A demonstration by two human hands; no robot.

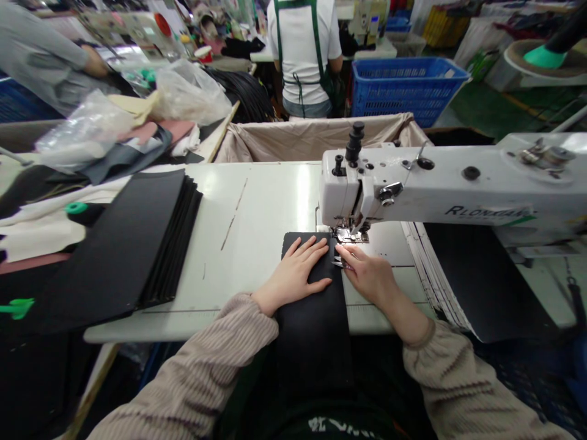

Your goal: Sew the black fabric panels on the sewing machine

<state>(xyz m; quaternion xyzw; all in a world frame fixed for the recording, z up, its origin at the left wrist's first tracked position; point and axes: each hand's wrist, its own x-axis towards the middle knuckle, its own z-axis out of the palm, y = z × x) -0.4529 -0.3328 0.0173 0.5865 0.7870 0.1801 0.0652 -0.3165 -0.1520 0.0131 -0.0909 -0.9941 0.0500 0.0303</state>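
Note:
A long black panel (pixel 316 318) lies on the pale sewing table and hangs over its front edge towards my body. Spread on top of it, near its far end, is my left hand (pixel 300 275), fingers apart and palm down. My right hand (pixel 369 275) is at the panel's right edge, its fingers curled round small metal snips (pixel 340 263) whose tips point left over the panel. Just beyond my right fingertips is the lit needle area and presser foot (pixel 351 234) of the white sewing machine (pixel 422 189).
A stack of black panels (pixel 137 238) rests on the left, another stack (pixel 481 275) on the right. Behind the table are a cloth-lined bin (pixel 279 140) and a blue basket (pixel 408 85). One person stands ahead; another person's arm shows at upper left.

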